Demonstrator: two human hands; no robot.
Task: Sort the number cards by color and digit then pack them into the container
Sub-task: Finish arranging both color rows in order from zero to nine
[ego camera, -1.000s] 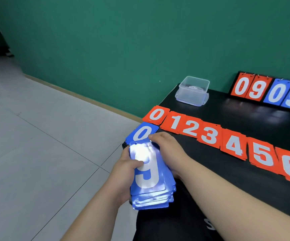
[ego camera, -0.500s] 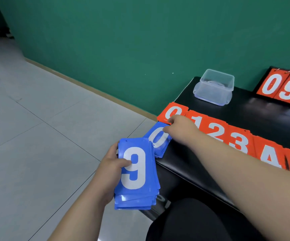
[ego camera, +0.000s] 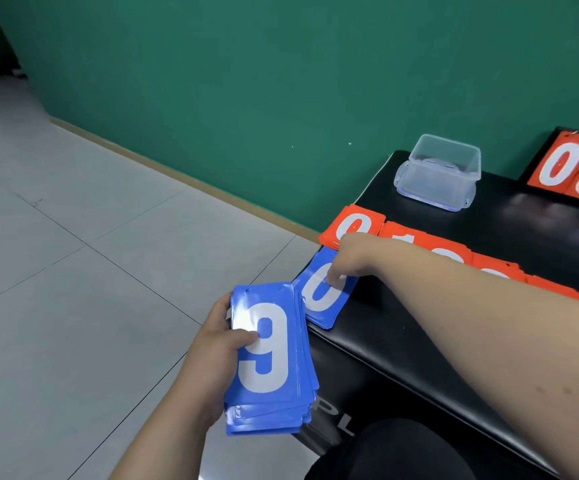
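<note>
Lower centre: left hand (ego camera: 212, 351) grips a stack of blue plastic number cards (ego camera: 270, 358), thumb across the top "9"; long axis up-frame, punched edge away. Right of it: blue "0" card (ego camera: 319, 299) on the black table (ego camera: 419, 323) corner, tilted right. Right hand (ego camera: 352, 254) has bent fingertips on it; pinch unclear. Clear plastic container (ego camera: 440, 171) upper right.
</note>
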